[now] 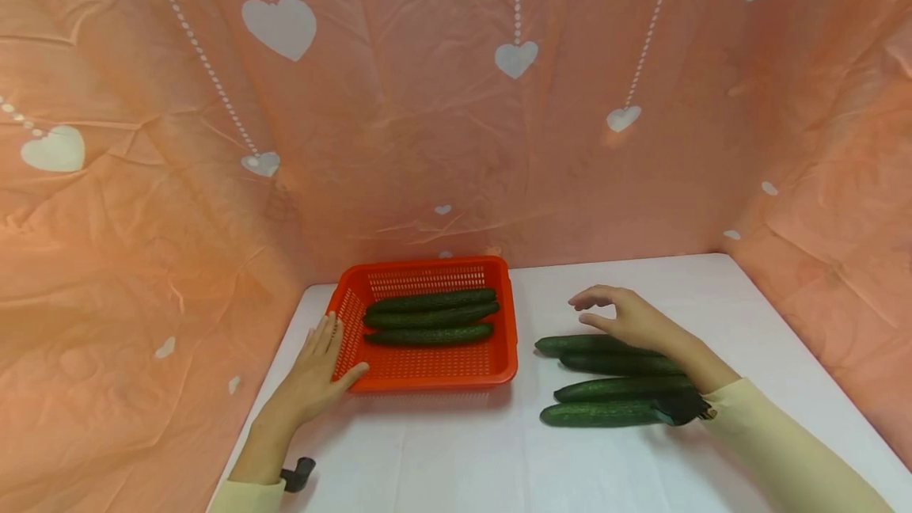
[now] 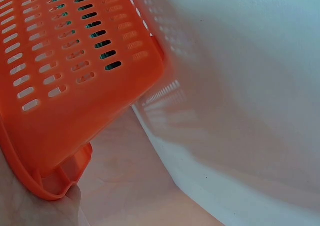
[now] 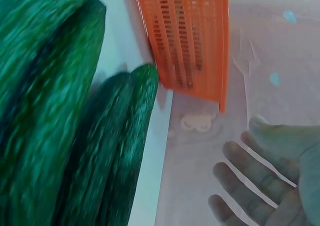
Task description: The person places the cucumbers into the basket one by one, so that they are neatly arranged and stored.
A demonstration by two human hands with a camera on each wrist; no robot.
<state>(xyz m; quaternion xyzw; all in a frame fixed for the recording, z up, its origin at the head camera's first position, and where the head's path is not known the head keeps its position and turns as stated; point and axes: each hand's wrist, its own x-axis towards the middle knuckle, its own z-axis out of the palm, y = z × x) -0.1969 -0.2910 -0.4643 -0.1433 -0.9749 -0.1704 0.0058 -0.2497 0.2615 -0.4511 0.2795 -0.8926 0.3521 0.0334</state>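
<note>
The empty, loosely curved right hand (image 1: pixel 632 320) would best grasp the nearest cucumber (image 1: pixel 594 345) mid-length while the straight-fingered left hand (image 1: pixel 312 373) steadies the basket (image 1: pixel 427 382), its pressure hard to judge.

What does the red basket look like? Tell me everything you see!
The red basket looks like plastic, rectangular with rounded corners, slotted walls, a holey floor and a solid rim. It sits upright on the white table, toward the far side. Three cucumbers lie inside. The person's left grip touches its left rim.
</note>
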